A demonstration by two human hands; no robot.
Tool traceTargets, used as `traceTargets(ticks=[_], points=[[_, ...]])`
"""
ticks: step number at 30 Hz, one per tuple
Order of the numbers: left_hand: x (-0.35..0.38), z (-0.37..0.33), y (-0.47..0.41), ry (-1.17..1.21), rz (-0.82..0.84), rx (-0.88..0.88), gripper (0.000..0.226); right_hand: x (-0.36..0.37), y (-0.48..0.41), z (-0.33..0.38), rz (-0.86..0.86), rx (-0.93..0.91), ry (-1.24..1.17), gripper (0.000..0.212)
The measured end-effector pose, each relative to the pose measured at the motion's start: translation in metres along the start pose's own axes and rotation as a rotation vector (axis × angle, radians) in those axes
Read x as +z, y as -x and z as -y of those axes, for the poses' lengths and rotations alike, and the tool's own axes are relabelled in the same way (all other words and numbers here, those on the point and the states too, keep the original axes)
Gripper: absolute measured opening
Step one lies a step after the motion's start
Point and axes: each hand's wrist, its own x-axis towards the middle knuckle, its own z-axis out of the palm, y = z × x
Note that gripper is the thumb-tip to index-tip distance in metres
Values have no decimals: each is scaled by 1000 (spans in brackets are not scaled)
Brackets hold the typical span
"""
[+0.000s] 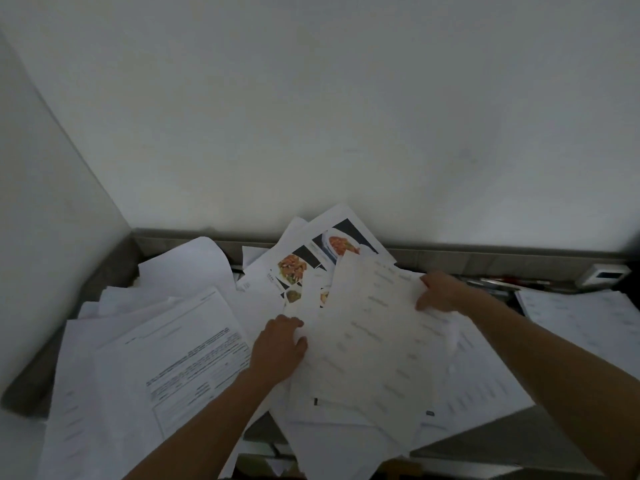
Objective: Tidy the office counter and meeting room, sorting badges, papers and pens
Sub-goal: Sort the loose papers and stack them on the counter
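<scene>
A loose heap of white printed papers covers the grey counter (502, 441). I hold a bundle of sheets (370, 341) with faint text, tilted up over the heap. My left hand (278, 348) grips the bundle's left edge with the fingers curled under it. My right hand (441, 292) pinches its upper right edge. Behind the bundle lies a sheet with colour food photos (311, 261). A form with bold black text (194, 362) lies to the left of my left hand.
White walls meet in a corner at the left, with a low grey upstand along the back. Pens (509, 282) lie against the upstand at the right, next to a small white device (606, 273). Another printed sheet (588, 317) lies at far right.
</scene>
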Motion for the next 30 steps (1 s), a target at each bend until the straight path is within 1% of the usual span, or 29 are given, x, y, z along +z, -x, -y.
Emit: traceTargets(ticks=[1, 2, 4, 5, 6, 7, 9, 10, 11, 13, 14, 16, 18, 20, 21, 22, 24, 26, 28, 30], points=[[3, -7, -2, 15, 25, 20, 60, -5, -2, 1, -33, -18, 31, 53], [7, -14, -5, 21, 47, 36, 56, -7, -2, 3, -79, -43, 8, 62], [14, -27, -11, 57, 67, 40, 45, -2, 0, 0, -220, -57, -96, 86], [18, -33, -15, 84, 61, 18, 43, 1, 2, -7, -315, -28, -137, 92], [19, -38, -18, 105, 42, -17, 41, 8, 3, -15, -397, 28, -189, 92], [20, -41, -21, 119, 22, -48, 40, 17, 7, -23, -450, 88, -261, 86], [21, -48, -28, 157, 9, -94, 40, 35, 20, -35, -411, 204, -536, 65], [21, -52, -30, 201, 10, -121, 41, 44, 27, -36, -333, 257, -682, 52], [21, -57, -32, 269, 16, -151, 42, 50, 33, -35, -262, 291, -797, 44], [24, -67, -35, 432, 74, -215, 43, 59, 35, -35, -206, 295, -893, 53], [25, -71, -36, 490, 117, -240, 44, 61, 34, -35, -189, 287, -912, 60], [24, -72, -34, 524, 161, -261, 43, 59, 31, -34, -194, 284, -954, 68], [17, -66, -32, 502, 94, -278, 37, 57, 28, -38, -195, 325, -1000, 75], [9, -52, -30, 454, -18, -326, 36, 54, 28, -40, -196, 355, -1015, 76], [6, -46, -30, 490, -49, -372, 38, 52, 30, -39, -179, 356, -1009, 74], [3, -41, -29, 585, -48, -434, 40, 53, 28, -38, -155, 355, -992, 70], [2, -43, -28, 844, 7, -541, 47, 54, 30, -31, -102, 344, -946, 49], [3, -51, -25, 994, 65, -573, 56, 58, 33, -22, -44, 312, -923, 28], [7, -57, -25, 1053, 97, -551, 57, 65, 31, -19, -38, 265, -904, 25], [9, -64, -21, 1077, 183, -511, 45, 69, 31, -18, -35, 220, -870, 28]])
